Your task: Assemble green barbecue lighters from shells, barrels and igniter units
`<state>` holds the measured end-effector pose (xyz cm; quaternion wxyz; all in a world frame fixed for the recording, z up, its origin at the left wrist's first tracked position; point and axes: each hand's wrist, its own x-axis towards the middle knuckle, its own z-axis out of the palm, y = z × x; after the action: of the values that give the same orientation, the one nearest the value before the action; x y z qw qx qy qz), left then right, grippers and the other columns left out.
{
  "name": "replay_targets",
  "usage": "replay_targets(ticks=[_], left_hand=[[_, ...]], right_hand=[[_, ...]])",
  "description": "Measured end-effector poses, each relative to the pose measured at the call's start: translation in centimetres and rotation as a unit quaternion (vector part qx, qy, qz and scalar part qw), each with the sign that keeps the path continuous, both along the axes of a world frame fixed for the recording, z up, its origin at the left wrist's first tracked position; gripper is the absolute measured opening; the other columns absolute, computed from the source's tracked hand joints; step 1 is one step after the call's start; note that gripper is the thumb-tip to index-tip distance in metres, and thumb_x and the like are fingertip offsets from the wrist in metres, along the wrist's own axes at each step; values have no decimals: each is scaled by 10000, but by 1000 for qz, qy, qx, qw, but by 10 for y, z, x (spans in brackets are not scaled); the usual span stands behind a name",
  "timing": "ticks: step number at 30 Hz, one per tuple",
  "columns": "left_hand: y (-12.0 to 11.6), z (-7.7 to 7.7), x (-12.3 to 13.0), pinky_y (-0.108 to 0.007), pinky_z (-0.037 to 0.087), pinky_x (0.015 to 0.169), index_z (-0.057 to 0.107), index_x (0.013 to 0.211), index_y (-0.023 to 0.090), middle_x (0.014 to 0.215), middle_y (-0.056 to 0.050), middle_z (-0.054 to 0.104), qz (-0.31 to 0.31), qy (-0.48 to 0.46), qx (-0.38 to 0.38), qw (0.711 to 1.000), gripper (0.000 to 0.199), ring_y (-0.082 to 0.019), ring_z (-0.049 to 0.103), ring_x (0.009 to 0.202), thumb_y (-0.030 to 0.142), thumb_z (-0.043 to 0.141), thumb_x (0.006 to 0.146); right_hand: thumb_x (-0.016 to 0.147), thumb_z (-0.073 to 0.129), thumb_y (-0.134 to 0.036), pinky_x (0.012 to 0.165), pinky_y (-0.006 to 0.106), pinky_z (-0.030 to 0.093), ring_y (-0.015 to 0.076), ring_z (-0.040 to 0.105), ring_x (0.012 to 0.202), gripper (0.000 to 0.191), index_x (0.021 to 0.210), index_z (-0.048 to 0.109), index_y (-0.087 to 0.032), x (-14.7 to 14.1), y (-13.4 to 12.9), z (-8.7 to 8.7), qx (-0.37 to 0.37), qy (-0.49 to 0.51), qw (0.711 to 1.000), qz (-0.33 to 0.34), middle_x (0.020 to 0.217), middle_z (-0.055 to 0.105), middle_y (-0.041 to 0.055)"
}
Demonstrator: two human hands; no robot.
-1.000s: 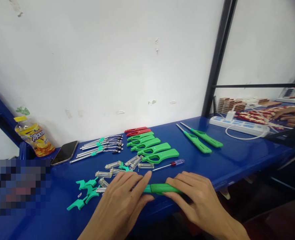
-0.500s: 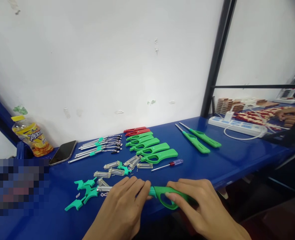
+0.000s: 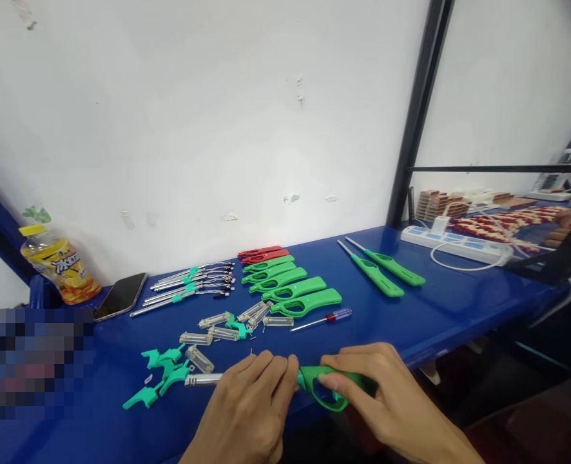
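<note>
A green long-necked lighter (image 3: 331, 403) is held between my hands near the table's front edge, its silver tube pointing left. My left hand (image 3: 254, 406) is closed around the tube close to the teal collar. On the green handle, my right hand (image 3: 379, 393) is closed, the thumb lying by the trigger opening. Most of the handle's rear is hidden under the right fingers. Left of the tube's tip lie several teal trigger pieces (image 3: 169, 367). Clear plastic fuel tanks (image 3: 225, 333) are scattered just behind my left hand, and one lies right beside the tube.
Behind are green handle shells (image 3: 309, 303), red shells (image 3: 263, 253), silver tubes with wires (image 3: 183, 283) and a screwdriver (image 3: 321, 319). Two whole lighters (image 3: 377, 274) lie right. A phone (image 3: 121, 296), bottle (image 3: 60, 264) and power strip (image 3: 459, 246) stand further out. Another person's hand (image 3: 570, 227) shows at right.
My left hand has shifted slightly down and right along with the lighter, uncovering more of the fuel tank by the tube. Both hands keep their hold. The other person's hand has moved right.
</note>
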<state>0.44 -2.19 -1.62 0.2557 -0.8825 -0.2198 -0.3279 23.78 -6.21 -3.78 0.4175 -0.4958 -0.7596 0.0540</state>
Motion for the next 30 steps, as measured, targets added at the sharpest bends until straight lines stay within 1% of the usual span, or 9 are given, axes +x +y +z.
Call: replay_targets(ticks=[6, 11, 14, 17, 20, 22, 24, 26, 30], left_hand=[[0, -4, 1, -355, 640, 725, 627, 1211, 129, 930, -27, 797, -4, 9, -16, 1000, 425, -206, 781, 803, -52, 404, 898], [9, 5, -10, -322, 629, 717, 623, 1244, 137, 945, -33, 799, -15, 10, -18, 1000, 387, -187, 773, 788, -28, 423, 958], [16, 16, -24, -322, 611, 712, 630, 1261, 163, 974, -38, 807, 9, 9, -1, 1000, 338, -188, 776, 797, 32, 428, 1024], [22, 32, -43, -329, 591, 731, 638, 1253, 204, 992, -21, 810, 36, 11, 26, 999, 320, -183, 777, 802, 83, 407, 1067], [25, 49, -63, -320, 571, 751, 638, 1255, 206, 1023, -26, 799, 59, 0, 51, 997, 295, -172, 765, 824, 98, 431, 1074], [25, 57, -73, -312, 564, 774, 643, 1240, 195, 1035, -34, 786, 75, -20, 63, 995, 264, -168, 752, 845, 105, 464, 1069], [25, 61, -78, -314, 565, 802, 647, 1227, 190, 1040, -40, 776, 85, -43, 67, 993, 238, -173, 744, 869, 122, 488, 1064], [23, 61, -78, -312, 572, 813, 642, 1262, 193, 1063, -45, 770, 89, -55, 58, 993, 264, -178, 744, 897, 125, 489, 1058], [14, 56, -73, -306, 591, 838, 587, 1402, 216, 1156, -58, 753, 87, -42, 11, 995, 446, -180, 747, 981, 72, 449, 1003]], right_hand=[[1086, 521, -421, 654, 324, 462, 196, 716, 639, 369, 879, 798, -292, 0, 0, 9, -72, -27, 997, 26, 724, 766, -23], [1088, 515, -447, 651, 323, 425, 214, 750, 719, 340, 1007, 809, -297, -9, 3, 14, -20, -30, 999, 0, 836, 811, -5], [1099, 523, -431, 626, 306, 394, 183, 719, 668, 337, 962, 790, -279, -23, 11, 28, -46, -36, 998, 28, 798, 792, -12], [1108, 526, -433, 667, 300, 394, 193, 736, 753, 316, 978, 772, -285, -33, 24, 47, -50, -58, 996, 49, 841, 794, -15], [1088, 576, -482, 738, 302, 415, 218, 750, 883, 231, 1095, 752, -333, -32, 42, 70, -48, -102, 990, 80, 959, 809, -36], [1064, 610, -514, 717, 299, 410, 213, 727, 837, 244, 1021, 738, -311, -27, 54, 85, -51, -148, 982, 106, 905, 793, -41], [1068, 600, -520, 682, 293, 400, 185, 680, 733, 333, 873, 691, -267, -23, 61, 99, -48, -180, 973, 134, 778, 745, -48], [1082, 577, -509, 664, 289, 390, 163, 638, 676, 397, 787, 635, -249, -23, 61, 107, -37, -189, 970, 148, 706, 698, -57], [1064, 611, -506, 669, 292, 376, 179, 651, 717, 353, 815, 628, -256, -29, 52, 105, -7, -189, 975, 121, 737, 701, -54]])
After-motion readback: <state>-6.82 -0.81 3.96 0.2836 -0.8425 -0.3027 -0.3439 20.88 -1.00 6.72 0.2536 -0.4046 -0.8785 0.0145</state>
